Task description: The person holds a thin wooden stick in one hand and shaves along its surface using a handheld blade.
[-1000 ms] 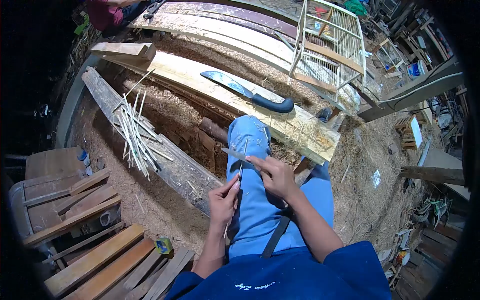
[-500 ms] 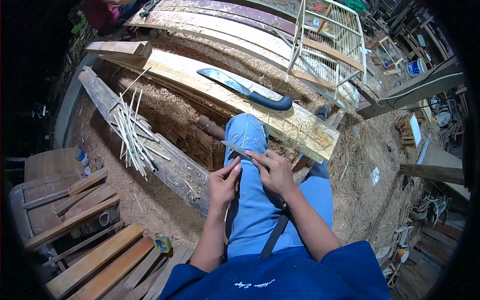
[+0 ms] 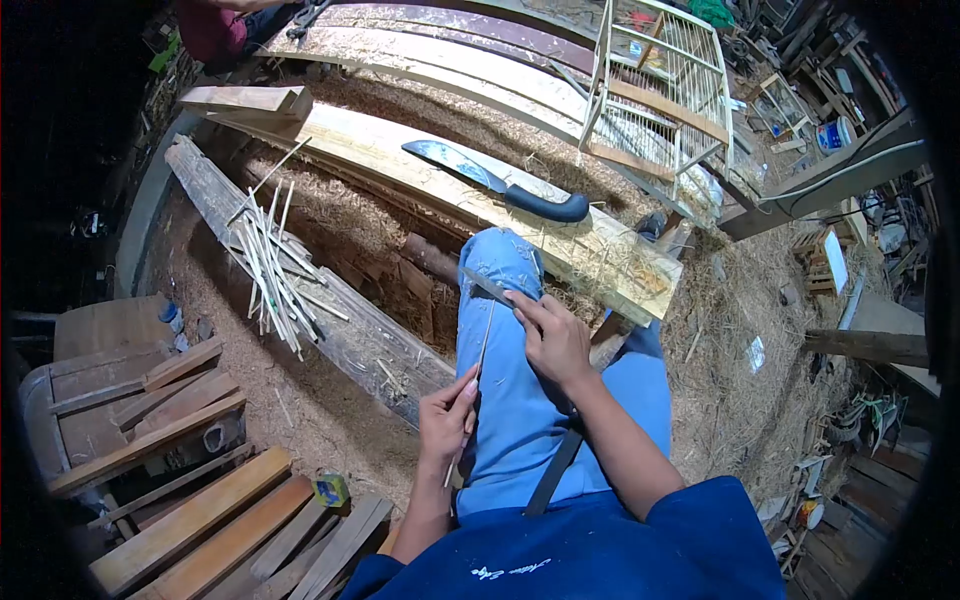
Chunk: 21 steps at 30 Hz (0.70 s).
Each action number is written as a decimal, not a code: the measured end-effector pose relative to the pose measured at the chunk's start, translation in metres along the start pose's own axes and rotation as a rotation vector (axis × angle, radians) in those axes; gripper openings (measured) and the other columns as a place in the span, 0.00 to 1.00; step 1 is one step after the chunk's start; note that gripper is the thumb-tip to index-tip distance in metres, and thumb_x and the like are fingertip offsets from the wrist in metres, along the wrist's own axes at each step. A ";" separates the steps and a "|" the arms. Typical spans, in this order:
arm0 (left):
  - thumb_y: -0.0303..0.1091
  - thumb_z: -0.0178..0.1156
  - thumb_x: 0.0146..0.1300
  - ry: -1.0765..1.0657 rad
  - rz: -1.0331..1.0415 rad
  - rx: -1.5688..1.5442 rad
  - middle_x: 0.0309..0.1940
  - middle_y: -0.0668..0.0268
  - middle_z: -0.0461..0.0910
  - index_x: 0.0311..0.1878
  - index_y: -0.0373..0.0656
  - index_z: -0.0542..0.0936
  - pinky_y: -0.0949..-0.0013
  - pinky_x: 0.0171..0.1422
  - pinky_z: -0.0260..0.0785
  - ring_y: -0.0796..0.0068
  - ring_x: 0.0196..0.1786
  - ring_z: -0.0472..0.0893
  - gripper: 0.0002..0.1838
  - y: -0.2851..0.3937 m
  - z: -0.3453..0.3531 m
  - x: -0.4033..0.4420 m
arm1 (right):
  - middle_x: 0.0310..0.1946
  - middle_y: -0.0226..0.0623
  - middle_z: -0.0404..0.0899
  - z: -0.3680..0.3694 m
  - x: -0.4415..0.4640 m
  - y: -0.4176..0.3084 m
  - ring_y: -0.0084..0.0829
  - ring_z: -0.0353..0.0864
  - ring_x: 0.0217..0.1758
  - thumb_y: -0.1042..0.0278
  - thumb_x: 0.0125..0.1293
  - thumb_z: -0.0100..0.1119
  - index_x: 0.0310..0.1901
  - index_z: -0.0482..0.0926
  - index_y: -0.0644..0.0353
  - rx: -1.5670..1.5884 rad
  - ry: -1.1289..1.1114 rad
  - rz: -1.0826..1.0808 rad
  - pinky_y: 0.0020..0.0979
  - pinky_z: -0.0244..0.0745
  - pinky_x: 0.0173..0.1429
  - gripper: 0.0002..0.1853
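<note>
My left hand [image 3: 449,415] is closed around a thin wooden stick [image 3: 487,338], which runs up along my thigh and down past my wrist. In my right hand [image 3: 552,340] is a small knife [image 3: 487,286], its blade pointing up and left over my knee. The stick's upper end meets or lies just under the blade; I cannot tell which. Beyond my knee a large knife with a black handle [image 3: 545,205] lies on a squared timber beam [image 3: 610,262]. To the left, a bundle of thin pale sticks [image 3: 270,275] rests on a weathered plank [image 3: 345,340].
A slatted wooden cage [image 3: 665,100] stands at the upper right. Wooden boards [image 3: 200,520] are stacked at the lower left, by a yellow-green block [image 3: 331,490]. Shavings cover the floor [image 3: 730,400]. Another person's sleeve [image 3: 212,28] shows at the top left.
My left hand has drawn down and away from the right, exposing a length of stick between them. The small knife has shifted slightly up and right. The view has moved a little.
</note>
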<state>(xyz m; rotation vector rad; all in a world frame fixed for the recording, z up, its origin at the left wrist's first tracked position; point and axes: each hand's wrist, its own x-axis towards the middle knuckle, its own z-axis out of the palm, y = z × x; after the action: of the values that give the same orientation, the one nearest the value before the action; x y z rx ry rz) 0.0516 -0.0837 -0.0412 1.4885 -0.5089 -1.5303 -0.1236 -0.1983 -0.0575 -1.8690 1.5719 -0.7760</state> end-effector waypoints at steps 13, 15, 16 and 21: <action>0.34 0.63 0.72 -0.008 0.109 0.115 0.19 0.77 0.74 0.61 0.40 0.82 0.79 0.18 0.54 0.89 0.15 0.65 0.17 0.022 0.029 0.076 | 0.31 0.40 0.77 -0.008 0.003 0.007 0.46 0.82 0.36 0.62 0.69 0.59 0.57 0.84 0.38 0.121 -0.087 -0.070 0.46 0.76 0.40 0.16; 0.33 0.63 0.72 0.004 0.110 0.116 0.19 0.77 0.74 0.61 0.40 0.82 0.79 0.18 0.54 0.89 0.15 0.65 0.17 0.019 0.025 0.071 | 0.32 0.40 0.79 -0.009 0.002 -0.001 0.45 0.83 0.37 0.64 0.68 0.60 0.56 0.85 0.41 0.022 -0.127 -0.016 0.43 0.77 0.41 0.15; 0.33 0.63 0.72 0.011 0.118 0.111 0.19 0.78 0.74 0.60 0.40 0.82 0.79 0.19 0.54 0.89 0.16 0.65 0.17 0.018 0.024 0.068 | 0.32 0.40 0.79 -0.007 0.003 0.000 0.45 0.83 0.37 0.64 0.68 0.60 0.56 0.85 0.41 0.026 -0.135 -0.017 0.43 0.77 0.41 0.15; 0.32 0.62 0.72 0.046 0.054 0.090 0.18 0.79 0.72 0.60 0.42 0.83 0.79 0.19 0.53 0.90 0.16 0.63 0.16 0.013 0.020 0.045 | 0.30 0.40 0.76 -0.006 0.002 0.002 0.45 0.81 0.34 0.63 0.69 0.60 0.57 0.84 0.39 0.013 -0.134 -0.011 0.44 0.75 0.39 0.16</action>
<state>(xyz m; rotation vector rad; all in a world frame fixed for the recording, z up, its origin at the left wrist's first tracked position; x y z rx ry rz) 0.0439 -0.1328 -0.0519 1.5627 -0.5921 -1.4445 -0.1296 -0.2007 -0.0551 -1.8810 1.4714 -0.6505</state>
